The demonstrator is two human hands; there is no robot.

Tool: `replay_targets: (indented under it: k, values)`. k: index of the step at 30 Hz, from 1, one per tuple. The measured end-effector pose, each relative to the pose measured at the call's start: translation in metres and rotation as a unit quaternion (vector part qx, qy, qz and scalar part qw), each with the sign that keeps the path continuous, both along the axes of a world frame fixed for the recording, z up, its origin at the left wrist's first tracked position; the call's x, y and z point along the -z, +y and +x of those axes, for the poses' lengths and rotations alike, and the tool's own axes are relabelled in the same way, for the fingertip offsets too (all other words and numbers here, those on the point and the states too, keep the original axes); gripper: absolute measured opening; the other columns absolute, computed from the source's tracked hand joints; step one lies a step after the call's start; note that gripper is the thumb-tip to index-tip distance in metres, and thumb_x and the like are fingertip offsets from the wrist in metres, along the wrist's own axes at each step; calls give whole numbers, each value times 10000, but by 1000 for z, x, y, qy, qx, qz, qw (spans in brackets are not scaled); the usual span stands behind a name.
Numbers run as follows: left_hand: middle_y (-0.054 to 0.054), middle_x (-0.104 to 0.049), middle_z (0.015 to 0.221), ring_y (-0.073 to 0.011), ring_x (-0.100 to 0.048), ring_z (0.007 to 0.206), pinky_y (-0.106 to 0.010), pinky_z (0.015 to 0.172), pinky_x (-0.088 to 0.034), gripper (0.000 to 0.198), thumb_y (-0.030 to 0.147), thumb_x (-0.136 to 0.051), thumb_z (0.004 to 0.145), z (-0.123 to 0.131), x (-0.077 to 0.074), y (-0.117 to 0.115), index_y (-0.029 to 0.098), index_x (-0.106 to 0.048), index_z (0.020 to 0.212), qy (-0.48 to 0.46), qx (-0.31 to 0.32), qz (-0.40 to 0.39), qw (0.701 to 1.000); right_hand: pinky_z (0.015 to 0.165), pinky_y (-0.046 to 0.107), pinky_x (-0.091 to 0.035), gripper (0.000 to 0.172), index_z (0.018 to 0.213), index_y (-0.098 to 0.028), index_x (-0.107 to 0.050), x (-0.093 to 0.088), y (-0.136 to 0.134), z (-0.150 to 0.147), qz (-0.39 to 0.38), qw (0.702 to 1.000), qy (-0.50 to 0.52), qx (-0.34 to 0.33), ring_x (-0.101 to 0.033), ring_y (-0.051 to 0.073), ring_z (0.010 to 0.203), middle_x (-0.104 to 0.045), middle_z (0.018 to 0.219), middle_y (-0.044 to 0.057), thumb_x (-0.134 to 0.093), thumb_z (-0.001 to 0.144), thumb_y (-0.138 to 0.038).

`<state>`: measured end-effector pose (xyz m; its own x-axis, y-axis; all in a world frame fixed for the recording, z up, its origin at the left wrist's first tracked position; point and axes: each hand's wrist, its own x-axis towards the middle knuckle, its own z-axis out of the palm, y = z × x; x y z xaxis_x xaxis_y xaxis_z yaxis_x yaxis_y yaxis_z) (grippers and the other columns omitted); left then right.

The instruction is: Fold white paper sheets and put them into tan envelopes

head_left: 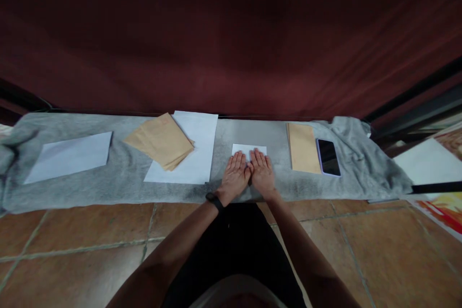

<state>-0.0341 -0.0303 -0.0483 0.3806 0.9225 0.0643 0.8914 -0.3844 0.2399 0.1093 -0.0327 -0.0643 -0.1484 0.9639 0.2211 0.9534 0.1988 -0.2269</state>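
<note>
A small white paper (248, 147) lies on the grey cloth in front of me, its near part covered by my hands. My left hand (236, 174) rests flat on its left side, fingers stretched out, with a black band on the wrist. Beside it, my right hand (262, 173) lies flat on the paper's right side, fingers also extended. The thumbs meet or nearly meet between the hands. Neither hand grips anything.
Left of my hands, several brown envelopes (162, 142) overlap white sheets (202, 154). Another white sheet (70, 156) lies farther left. To the right are brown envelopes (304, 149) and a phone (328, 157). A dark red curtain (231, 57) hangs behind the cloth-covered surface (126, 187).
</note>
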Motion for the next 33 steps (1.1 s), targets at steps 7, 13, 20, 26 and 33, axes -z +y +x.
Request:
replay_targets:
  k: [7, 13, 20, 26, 33]
  values:
    - [-149, -297, 1665, -229, -199, 1569, -420, 1293, -186, 605, 350, -243, 1052, 19, -5, 26, 43, -346, 1563, -13, 17, -31, 999, 1239, 478, -238, 592, 1585, -116, -352, -2, -1, -1, 0, 1000, -19, -8, -322, 262, 1523, -379, 1630, 142, -355, 996, -174]
    - [-158, -284, 1666, -244, -191, 1572, -429, 1295, -157, 688, 482, -289, 1045, 20, 0, 37, 43, -326, 1573, -15, -11, -21, 1000, 1225, 490, -256, 577, 1576, -88, -361, -1, 1, -4, -2, 1000, -9, 19, -336, 277, 1515, -391, 1621, 158, -329, 1004, -156]
    - [-153, -248, 1679, -243, -175, 1574, -429, 1293, -155, 679, 465, -271, 1050, 9, 5, 38, 59, -285, 1594, 0, -54, -12, 998, 1217, 523, -254, 541, 1551, -71, -402, 5, 7, 2, 23, 998, 20, 49, -372, 293, 1493, -417, 1598, 193, -305, 1064, -287]
    - [-148, -246, 1680, -240, -159, 1577, -427, 1289, -173, 657, 426, -233, 1063, -3, 5, 35, 43, -269, 1596, 27, -84, -6, 996, 1210, 512, -259, 554, 1555, -67, -392, 9, 8, 15, 42, 997, 17, 69, -412, 308, 1459, -446, 1583, 186, -304, 1083, -344]
    - [-155, -242, 1678, -254, -166, 1577, -444, 1287, -176, 646, 395, -260, 1058, -3, 6, 35, 29, -279, 1590, 45, -99, 2, 994, 1213, 537, -246, 550, 1557, -76, -394, 11, 7, 29, 37, 995, 17, 86, -406, 308, 1461, -457, 1576, 184, -287, 1081, -330]
